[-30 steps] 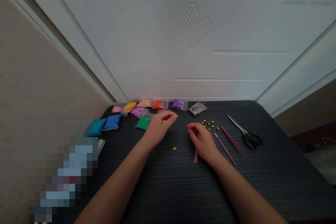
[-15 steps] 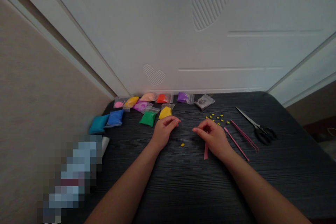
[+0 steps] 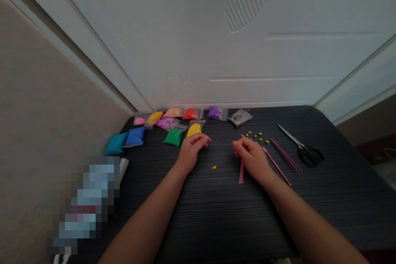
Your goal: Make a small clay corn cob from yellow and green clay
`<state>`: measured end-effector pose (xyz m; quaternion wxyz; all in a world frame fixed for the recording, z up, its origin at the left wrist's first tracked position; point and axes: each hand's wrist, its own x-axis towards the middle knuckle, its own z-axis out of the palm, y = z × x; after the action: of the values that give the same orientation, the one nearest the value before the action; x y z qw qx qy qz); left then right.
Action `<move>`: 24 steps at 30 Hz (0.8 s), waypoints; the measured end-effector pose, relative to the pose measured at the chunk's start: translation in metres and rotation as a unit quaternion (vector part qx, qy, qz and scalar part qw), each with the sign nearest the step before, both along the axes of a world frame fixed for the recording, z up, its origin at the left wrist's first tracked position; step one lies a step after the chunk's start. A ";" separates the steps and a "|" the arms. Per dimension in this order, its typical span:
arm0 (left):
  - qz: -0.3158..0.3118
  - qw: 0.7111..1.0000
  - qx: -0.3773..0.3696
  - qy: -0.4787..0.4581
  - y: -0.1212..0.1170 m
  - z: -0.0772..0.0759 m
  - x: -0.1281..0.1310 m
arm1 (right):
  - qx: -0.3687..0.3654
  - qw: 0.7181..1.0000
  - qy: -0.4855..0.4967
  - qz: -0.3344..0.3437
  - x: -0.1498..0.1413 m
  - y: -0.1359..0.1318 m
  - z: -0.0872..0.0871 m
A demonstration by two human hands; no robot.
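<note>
Faces a white panel (image 3: 198, 20) with two striped hearts in relief, one large heart (image 3: 246, 0) and one small heart (image 3: 181, 86), beyond a dark, finely grooved table (image 3: 222, 222). Counts eleven bags along the far and left edges: teal bag (image 3: 116, 144), blue bag (image 3: 135, 136), pink bag (image 3: 140, 121), orange-yellow bag (image 3: 154, 118), magenta bag (image 3: 165, 122), peach bag (image 3: 173, 111), red bag (image 3: 189, 114), purple bag (image 3: 215, 112), green bag (image 3: 173, 137), yellow bag (image 3: 194, 128) and grey bag (image 3: 239, 118). Counts one lone yellow piece (image 3: 214, 167) between the hands, lying on the table, and at least seven green-and-yellow pieces (image 3: 267, 142) scattered beyond the right hand (image 3: 252, 156), some partly hidden. Also finds one pair of scissors (image 3: 301, 145), one pink two-pronged tool (image 3: 286, 156), one pink rod (image 3: 276, 166) and one flat pink strip (image 3: 241, 173) partly under the right hand. Keeps left hand (image 3: 191, 152) fingers bent, thumb close to the fingertips, near the yellow bag; right fingers curled, thumb close to the forefinger. Cannot tell of either hand if gripping anything small. Adds one pixelated item (image 3: 89, 198) at left, beside a beige wall (image 3: 27, 103).
</note>
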<state>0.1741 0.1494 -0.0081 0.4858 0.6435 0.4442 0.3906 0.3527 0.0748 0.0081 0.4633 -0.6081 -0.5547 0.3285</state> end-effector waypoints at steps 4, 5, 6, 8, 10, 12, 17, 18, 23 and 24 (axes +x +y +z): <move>0.001 0.999 -0.007 -0.033 0.001 -0.001 0.002 | -0.001 0.999 0.047 -0.006 0.000 -0.001 -0.001; 0.003 0.999 -0.010 -0.039 0.002 -0.001 0.003 | 0.001 0.998 0.055 0.001 0.000 -0.001 -0.001; 0.006 0.999 -0.013 -0.044 0.002 -0.001 0.004 | 0.004 0.998 0.061 0.008 0.000 -0.001 -0.001; 0.014 0.999 -0.016 -0.050 0.003 -0.002 0.005 | 0.009 0.997 0.068 0.024 0.000 -0.001 0.000; 0.017 0.998 -0.018 -0.054 0.002 -0.002 0.005 | 0.011 0.996 0.079 0.036 -0.001 -0.001 0.000; 0.011 0.998 -0.016 -0.052 0.002 -0.002 0.006 | 0.014 0.995 0.090 0.045 -0.001 -0.001 0.000; -0.006 0.999 -0.011 -0.042 0.004 -0.004 0.004 | 0.022 0.990 0.125 0.057 -0.001 0.002 -0.007; -0.006 0.999 -0.013 -0.049 0.005 -0.005 0.004 | 0.022 0.988 0.138 0.059 0.000 0.002 -0.008; -0.003 0.996 -0.025 -0.090 0.007 -0.008 0.001 | -0.005 0.983 0.176 0.056 -0.001 0.002 -0.009; -0.002 0.995 -0.025 -0.094 0.007 -0.008 0.001 | -0.012 0.984 0.169 0.054 -0.001 0.002 -0.008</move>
<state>0.1749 0.1566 -0.0160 0.5423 0.5923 0.4048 0.4372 0.3520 0.0765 0.0005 0.5248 -0.5187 -0.4959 0.4579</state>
